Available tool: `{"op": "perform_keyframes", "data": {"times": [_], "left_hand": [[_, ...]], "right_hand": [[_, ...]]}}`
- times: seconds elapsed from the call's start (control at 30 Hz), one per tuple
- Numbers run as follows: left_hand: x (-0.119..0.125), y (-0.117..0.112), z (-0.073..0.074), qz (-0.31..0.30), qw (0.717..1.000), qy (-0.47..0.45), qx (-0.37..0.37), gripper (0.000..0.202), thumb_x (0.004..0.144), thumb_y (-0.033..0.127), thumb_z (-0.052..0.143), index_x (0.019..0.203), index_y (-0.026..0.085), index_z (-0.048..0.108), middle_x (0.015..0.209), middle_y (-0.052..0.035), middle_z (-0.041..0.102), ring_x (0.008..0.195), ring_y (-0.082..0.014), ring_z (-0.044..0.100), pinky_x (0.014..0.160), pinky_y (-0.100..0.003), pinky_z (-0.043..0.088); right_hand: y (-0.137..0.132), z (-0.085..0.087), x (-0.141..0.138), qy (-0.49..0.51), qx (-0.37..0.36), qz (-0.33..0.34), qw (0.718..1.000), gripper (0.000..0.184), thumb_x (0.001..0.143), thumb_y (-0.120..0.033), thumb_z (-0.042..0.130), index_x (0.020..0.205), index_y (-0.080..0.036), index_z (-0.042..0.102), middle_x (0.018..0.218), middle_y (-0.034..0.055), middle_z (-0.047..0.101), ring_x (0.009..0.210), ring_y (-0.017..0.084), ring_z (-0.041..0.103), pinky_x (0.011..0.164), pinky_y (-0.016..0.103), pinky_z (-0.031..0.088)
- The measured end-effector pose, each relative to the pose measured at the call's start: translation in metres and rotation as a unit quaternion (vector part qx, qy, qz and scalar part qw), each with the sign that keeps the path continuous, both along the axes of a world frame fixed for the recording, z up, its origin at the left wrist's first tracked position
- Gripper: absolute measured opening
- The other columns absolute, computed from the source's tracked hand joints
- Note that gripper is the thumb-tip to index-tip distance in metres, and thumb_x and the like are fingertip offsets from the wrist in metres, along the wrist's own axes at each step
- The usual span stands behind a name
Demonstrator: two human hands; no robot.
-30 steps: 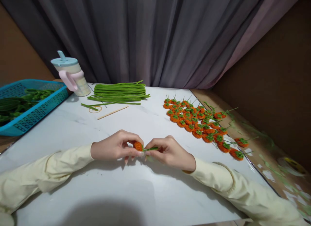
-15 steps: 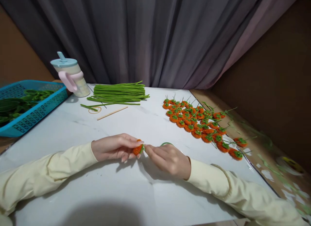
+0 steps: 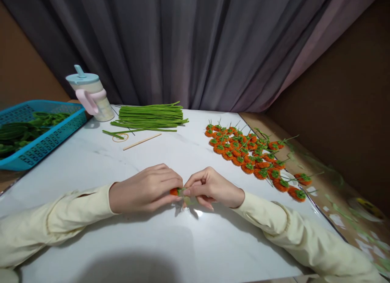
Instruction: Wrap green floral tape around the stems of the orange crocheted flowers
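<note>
Over the front middle of the white table, my left hand [image 3: 149,189] is closed around a small orange craft pumpkin [image 3: 174,191], mostly hidden by the fingers. Its green top points right. My right hand [image 3: 211,187] meets it there, thumb and forefinger pinched on the thin green stem [image 3: 181,191] at that top. A pale, see-through greenish bit shows just below the fingertips; I cannot make out what it is. To the right lie several finished-looking orange pumpkins [image 3: 234,147] of the same sort, with green tops and thin stems.
Green chenille stems [image 3: 149,116] lie in a bundle at the back, near a thin wooden stick [image 3: 142,141] and a rubber band [image 3: 120,137]. A lidded cup [image 3: 91,94] stands at back left, beside a blue basket [image 3: 45,143] of green pieces. Scraps litter the right side.
My left hand has turned over, its back now facing up and covering most of the pumpkin. The right hand has rolled so its thumb shows, staying at the green top.
</note>
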State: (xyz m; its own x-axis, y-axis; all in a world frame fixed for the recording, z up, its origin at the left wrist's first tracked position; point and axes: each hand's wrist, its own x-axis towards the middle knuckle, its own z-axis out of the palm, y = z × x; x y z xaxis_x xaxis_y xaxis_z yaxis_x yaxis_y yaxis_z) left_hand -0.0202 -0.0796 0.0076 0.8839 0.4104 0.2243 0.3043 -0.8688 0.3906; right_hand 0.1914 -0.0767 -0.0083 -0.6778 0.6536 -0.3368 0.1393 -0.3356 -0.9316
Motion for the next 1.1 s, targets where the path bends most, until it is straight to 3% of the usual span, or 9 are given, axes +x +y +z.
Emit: {"op": "perform_keyframes", "data": {"times": [0.23, 0.4, 0.5, 0.63, 0.7, 0.77, 0.83, 0.97, 1.1], "left_hand": [[0.003, -0.002, 0.001, 0.047, 0.985, -0.002, -0.167, 0.021, 0.092, 0.028, 0.046, 0.088, 0.014, 0.061, 0.078, -0.0041, 0.064, 0.066, -0.0118, 0.055, 0.061, -0.020, 0.040], [0.006, -0.002, 0.004, 0.109, 0.950, 0.016, -0.292, 0.016, 0.084, 0.028, 0.055, 0.080, 0.014, 0.064, 0.069, -0.0005, 0.064, 0.062, -0.0104, 0.054, 0.059, -0.018, 0.040], [0.006, 0.001, 0.004, 0.142, 0.885, 0.004, -0.443, 0.015, 0.080, 0.028, 0.059, 0.078, 0.014, 0.064, 0.070, -0.0011, 0.066, 0.066, -0.0127, 0.058, 0.062, -0.020, 0.043], [0.006, 0.009, -0.001, 0.157, 0.760, -0.050, -0.629, 0.018, 0.074, 0.031, 0.063, 0.074, 0.013, 0.064, 0.070, -0.0024, 0.066, 0.066, -0.0144, 0.059, 0.065, -0.024, 0.047], [0.007, 0.011, -0.005, 0.160, 0.713, -0.061, -0.680, 0.021, 0.073, 0.033, 0.065, 0.073, 0.013, 0.064, 0.071, -0.0034, 0.066, 0.067, -0.0150, 0.060, 0.068, -0.026, 0.048], [0.007, 0.011, -0.006, 0.169, 0.713, -0.056, -0.678, 0.023, 0.074, 0.036, 0.063, 0.075, 0.013, 0.063, 0.074, -0.0041, 0.065, 0.068, -0.0152, 0.060, 0.070, -0.027, 0.048], [0.008, 0.008, -0.006, 0.180, 0.780, -0.037, -0.598, 0.025, 0.078, 0.039, 0.059, 0.079, 0.014, 0.062, 0.077, -0.0040, 0.065, 0.070, -0.0156, 0.059, 0.070, -0.028, 0.047], [0.010, -0.005, -0.008, 0.172, 0.966, -0.005, -0.195, 0.024, 0.079, 0.040, 0.062, 0.081, 0.017, 0.060, 0.083, -0.0041, 0.063, 0.087, -0.0214, 0.057, 0.080, -0.034, 0.042], [0.010, -0.012, -0.019, 0.090, 0.988, -0.027, 0.119, 0.012, 0.087, 0.020, 0.050, 0.079, 0.015, 0.058, 0.082, -0.0061, 0.064, 0.101, -0.0263, 0.054, 0.086, -0.040, 0.035]], "right_hand": [[-0.005, 0.000, 0.001, -0.012, 0.063, 0.055, 0.996, 0.027, 0.074, -0.038, 0.069, 0.077, -0.011, 0.066, 0.059, -0.0010, 0.064, 0.034, 0.003, 0.045, 0.037, 0.016, 0.034], [-0.012, -0.005, 0.002, -0.116, 0.329, 0.075, 0.934, 0.018, 0.085, -0.025, 0.055, 0.081, -0.014, 0.069, 0.042, -0.0052, 0.050, 0.037, 0.006, 0.045, 0.044, 0.017, 0.038], [-0.019, -0.009, 0.003, -0.157, 0.579, 0.080, 0.796, 0.025, 0.089, -0.016, 0.043, 0.082, -0.012, 0.066, 0.055, 0.0016, 0.061, 0.045, 0.008, 0.048, 0.045, 0.019, 0.037], [-0.026, -0.012, 0.003, -0.177, 0.835, 0.067, 0.516, 0.031, 0.088, -0.004, 0.029, 0.097, 0.000, 0.059, 0.076, 0.0160, 0.067, 0.048, 0.014, 0.053, 0.038, 0.027, 0.034], [-0.025, -0.014, 0.003, -0.172, 0.876, 0.058, 0.448, 0.030, 0.087, -0.002, 0.030, 0.101, 0.006, 0.055, 0.083, 0.0217, 0.067, 0.050, 0.016, 0.056, 0.037, 0.029, 0.034], [-0.023, -0.017, 0.003, -0.179, 0.858, 0.054, 0.478, 0.027, 0.087, -0.002, 0.031, 0.098, 0.004, 0.055, 0.077, 0.0170, 0.066, 0.047, 0.015, 0.053, 0.037, 0.028, 0.031], [-0.020, -0.019, 0.003, -0.201, 0.801, 0.061, 0.560, 0.026, 0.089, -0.005, 0.032, 0.091, -0.004, 0.058, 0.066, 0.0077, 0.062, 0.043, 0.011, 0.048, 0.037, 0.027, 0.027], [-0.016, -0.019, 0.003, -0.201, 0.667, 0.083, 0.712, 0.025, 0.091, -0.013, 0.038, 0.081, -0.012, 0.060, 0.059, 0.0018, 0.058, 0.045, 0.010, 0.047, 0.044, 0.023, 0.030], [-0.013, -0.019, 0.001, -0.167, 0.593, 0.056, 0.785, 0.023, 0.089, -0.013, 0.044, 0.078, -0.012, 0.064, 0.060, 0.0022, 0.062, 0.050, 0.009, 0.052, 0.050, 0.020, 0.036]]}}
